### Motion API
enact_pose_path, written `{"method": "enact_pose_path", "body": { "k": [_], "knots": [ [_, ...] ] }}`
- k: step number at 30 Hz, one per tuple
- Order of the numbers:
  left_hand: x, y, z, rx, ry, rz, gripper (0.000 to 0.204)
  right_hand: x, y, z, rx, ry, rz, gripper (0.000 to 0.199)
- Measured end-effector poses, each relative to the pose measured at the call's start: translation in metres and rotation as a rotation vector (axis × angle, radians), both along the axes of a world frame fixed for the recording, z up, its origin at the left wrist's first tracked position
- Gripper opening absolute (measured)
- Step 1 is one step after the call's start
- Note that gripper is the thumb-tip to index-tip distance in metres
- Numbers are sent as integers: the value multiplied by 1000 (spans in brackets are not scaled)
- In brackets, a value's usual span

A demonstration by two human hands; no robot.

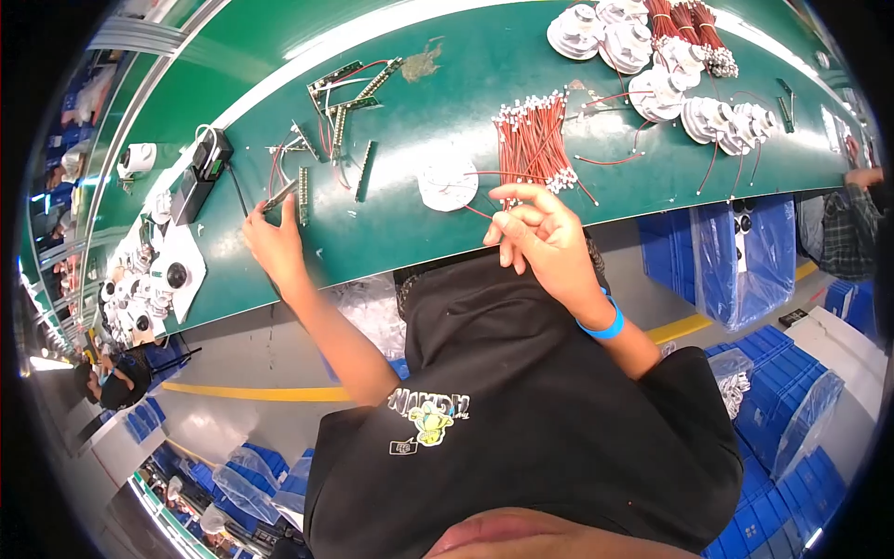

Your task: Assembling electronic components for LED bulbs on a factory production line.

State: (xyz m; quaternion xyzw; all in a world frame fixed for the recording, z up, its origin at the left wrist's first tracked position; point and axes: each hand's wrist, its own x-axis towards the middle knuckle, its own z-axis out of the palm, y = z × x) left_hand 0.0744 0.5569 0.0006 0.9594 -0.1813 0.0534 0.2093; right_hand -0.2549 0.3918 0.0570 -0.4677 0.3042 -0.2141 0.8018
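My left hand (277, 244) is at the left part of the green bench, its thumb and fingers closed around the end of a narrow circuit board strip (279, 194). Another such strip (304, 196) lies right beside the fingertips. In front of me sits a round white part (448, 184) with red wires running off to the right. One red wire (478, 212) leads from it to the fingertips of my right hand (545, 238), which is partly curled with thumb and fingers together at the wire's end. A blue band (605, 321) circles my right wrist.
A bundle of red wires with white connectors (533, 140) lies beyond my right hand. Several white round parts (655, 93) stand at the far right. More circuit strips (354, 102) lie at the back left, near a black device (200, 172). Blue crates (773, 391) stand below right.
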Motion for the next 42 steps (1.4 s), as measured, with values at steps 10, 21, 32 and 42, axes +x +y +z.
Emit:
{"method": "enact_pose_path", "body": {
  "k": [10, 21, 32, 42],
  "knots": [
    [5, -5, -4, -654, 282, -13, 42, -6, 0, -6, 34, -144, -76, 10],
    [21, -15, -12, -1017, 335, -51, 39, -6, 8, -6, -58, -212, -88, 18],
    [8, -36, 15, -1167, 244, -203, 38, 6, 14, -7, -94, -220, -106, 24],
    [-49, -32, 76, -876, -63, -352, 32, 10, 3, -8, -64, -252, -196, 32]
  ]
}}
